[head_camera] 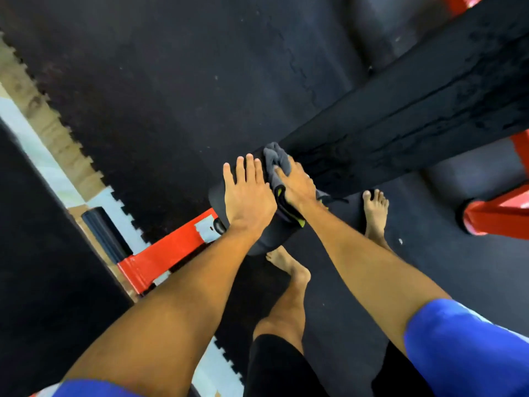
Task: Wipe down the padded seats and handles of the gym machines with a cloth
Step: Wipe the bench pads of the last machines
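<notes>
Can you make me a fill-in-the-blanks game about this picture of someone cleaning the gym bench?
1. The right hand holds a grey ____ against the black padded bench.
2. The left hand lies flat on the bench's end, holding ____.
3. The bench's metal frame is painted ____.
Missing words: cloth, nothing, red.

We list: black rubber floor mats (171,81), faintly speckled, joined by a wavy seam (300,70); their toothed interlocking edge (86,164), running diagonally at left; beside it a tan strip (43,118) and pale glossy flooring (43,156); one black ribbed block (104,233) lying near that edge; one dark flat surface (43,267) filling our lower-left corner.
</notes>
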{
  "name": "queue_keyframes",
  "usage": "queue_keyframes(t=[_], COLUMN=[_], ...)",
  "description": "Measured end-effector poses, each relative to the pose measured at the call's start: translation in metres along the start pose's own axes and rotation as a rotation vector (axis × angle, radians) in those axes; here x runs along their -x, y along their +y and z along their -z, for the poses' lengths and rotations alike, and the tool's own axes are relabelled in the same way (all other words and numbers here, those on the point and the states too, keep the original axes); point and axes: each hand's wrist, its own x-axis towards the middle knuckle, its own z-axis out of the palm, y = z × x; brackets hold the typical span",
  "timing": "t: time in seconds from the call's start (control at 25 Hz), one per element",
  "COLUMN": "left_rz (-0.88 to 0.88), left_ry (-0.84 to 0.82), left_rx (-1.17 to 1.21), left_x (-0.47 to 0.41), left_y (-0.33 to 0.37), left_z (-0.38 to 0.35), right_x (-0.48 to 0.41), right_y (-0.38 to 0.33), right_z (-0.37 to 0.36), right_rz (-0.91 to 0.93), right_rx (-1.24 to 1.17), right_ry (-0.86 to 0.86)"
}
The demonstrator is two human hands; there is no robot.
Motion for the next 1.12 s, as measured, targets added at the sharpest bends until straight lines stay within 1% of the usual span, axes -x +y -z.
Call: queue_keyframes(t=[0.08,0.16,0.24,0.32,0.4,0.48,0.6,0.68,0.8,0.88,0.96,1.0,1.04,1.12], left_rz=[0.019,0.012,0.022,0.035,0.031,0.043,0.050,0.056,0.048,0.055,0.050,0.044,0.038,0.043], left_ry=[-0.015,-0.029,-0.046,-0.051,-0.085,-0.083,-0.073,-0.057,-0.061,-0.058,-0.071,-0.082,-0.110,-0.125], left_rx=[0.013,-0.011,-0.004,-0.010,0.001,-0.010,0.019,0.014,0.012,-0.003,-0.036,-0.048,-0.064,-0.095], left_x=[-0.002,-0.002,-0.001,-0.001,-0.004,-0.003,-0.005,-0.004,-0.006,-0.006,-0.005,-0.004,-0.007,0.001], left_y=[-0.001,0.003,0.001,0.002,0.003,0.004,0.003,0.004,0.003,0.002,0.003,0.003,0.000,0.003], left_z=[0.001,0.001,0.002,0.004,0.007,0.006,0.007,0.007,0.004,0.004,0.004,0.005,0.006,0.013], right_x=[-0.042,-0.059,-0.037,0.003,0.024,0.011,-0.037,-0.054,-0.026,-0.006,0.002,0.002,0.001,0.012], right_y=[-0.021,-0.031,-0.019,0.006,0.025,0.018,-0.015,-0.025,-0.001,0.024,0.036,0.034,0.029,0.023], right_z=[0.003,0.006,0.005,0.008,0.015,0.015,0.012,0.011,0.011,0.015,0.024,0.031,0.035,0.054], right_rz=[0.017,0.023,0.028,0.042,0.013,-0.005,0.016,0.035,0.074,0.093,0.121,0.150,0.184,0.313], right_rx=[0.059,0.057,0.002,-0.020,-0.025,0.006,0.056,0.042,0.029,0.043,0.121,0.209,0.325,0.592], right_ry=[-0.080,-0.110,-0.121,-0.108,-0.099,-0.129,-0.153,-0.150,-0.120,-0.131,-0.129,-0.122,-0.098,-0.032])
